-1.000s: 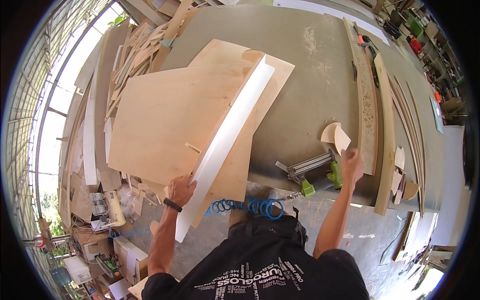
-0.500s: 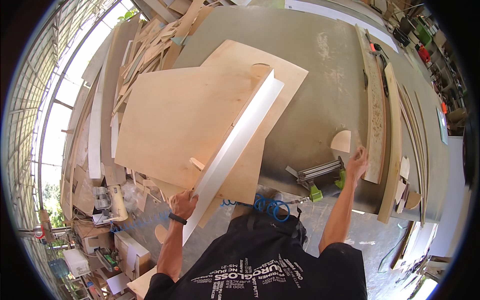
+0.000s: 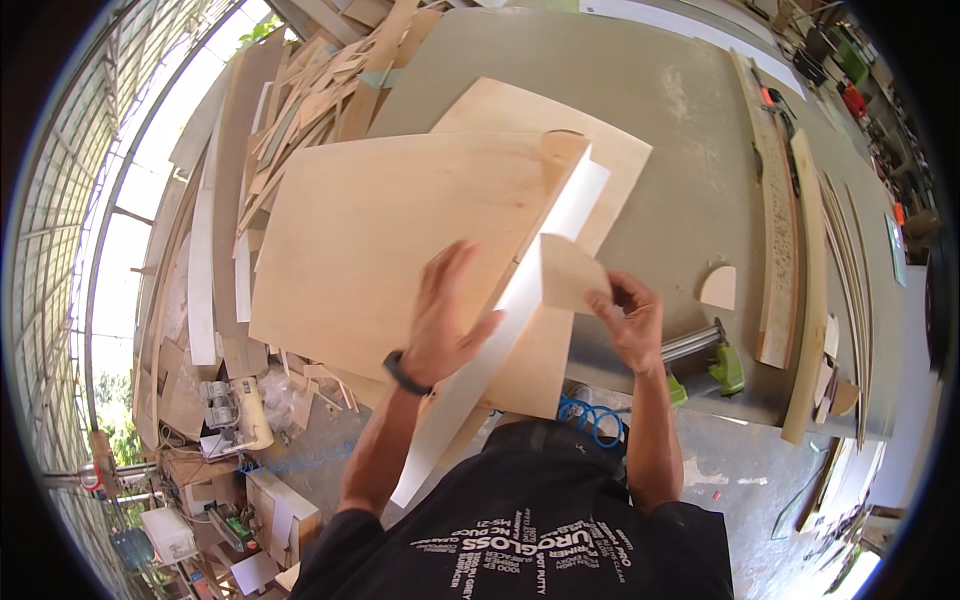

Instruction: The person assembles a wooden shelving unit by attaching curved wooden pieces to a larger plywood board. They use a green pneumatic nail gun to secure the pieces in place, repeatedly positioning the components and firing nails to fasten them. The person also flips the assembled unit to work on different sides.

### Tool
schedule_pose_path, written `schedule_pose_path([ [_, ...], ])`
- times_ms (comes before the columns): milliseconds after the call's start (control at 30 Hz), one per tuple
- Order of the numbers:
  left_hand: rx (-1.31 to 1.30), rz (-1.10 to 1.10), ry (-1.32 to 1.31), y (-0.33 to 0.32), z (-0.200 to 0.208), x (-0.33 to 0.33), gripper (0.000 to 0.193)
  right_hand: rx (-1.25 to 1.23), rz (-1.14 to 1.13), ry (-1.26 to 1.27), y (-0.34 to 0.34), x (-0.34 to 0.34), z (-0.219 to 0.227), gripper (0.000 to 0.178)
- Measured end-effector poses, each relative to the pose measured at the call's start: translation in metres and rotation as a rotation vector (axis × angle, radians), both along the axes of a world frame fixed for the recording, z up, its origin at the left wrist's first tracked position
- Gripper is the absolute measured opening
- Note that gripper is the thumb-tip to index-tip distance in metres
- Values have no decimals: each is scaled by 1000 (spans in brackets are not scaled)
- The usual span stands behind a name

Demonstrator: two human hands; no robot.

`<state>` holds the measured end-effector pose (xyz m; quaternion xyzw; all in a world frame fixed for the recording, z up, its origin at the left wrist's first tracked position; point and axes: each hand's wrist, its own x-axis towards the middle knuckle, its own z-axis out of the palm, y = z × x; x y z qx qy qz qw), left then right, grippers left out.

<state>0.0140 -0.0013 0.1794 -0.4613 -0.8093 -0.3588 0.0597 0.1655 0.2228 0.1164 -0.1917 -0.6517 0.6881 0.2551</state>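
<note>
At far left, the surface's edge is hidden by a heap of thin, pale wood offcuts [image 3: 310,95]. Beside it, a broad, pale plywood panel [image 3: 380,230] is laid. Above its near portion the left hand [image 3: 445,325] is held with fingers spread, blurred; whether the panel is touched cannot be told. A long, white, angled strip [image 3: 520,305], partly covered by that hand, is extended past the near edge. Below, small white lettering is carried by a black shirt [image 3: 540,500], cut off by the frame. Over the strip's right side, a thin, rounded plywood piece [image 3: 572,275] is pinched by the right hand [image 3: 632,318]. Farther right, room is left on the gray-green surface [image 3: 680,210] before a green-ended metal clamp [image 3: 727,370], partly hidden by the forearm, and a long, pale plank [image 3: 808,300].
</note>
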Motion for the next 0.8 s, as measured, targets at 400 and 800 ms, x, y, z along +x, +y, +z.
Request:
schedule_pose_path([
  [400,-170,-469,-442,41,-69,-147,27,502,-521,-261,-13,0,-38,28],
  [800,-205,-482,-438,34,-176,-143,20,324,-1216,-1212,73,205,-175,81],
])
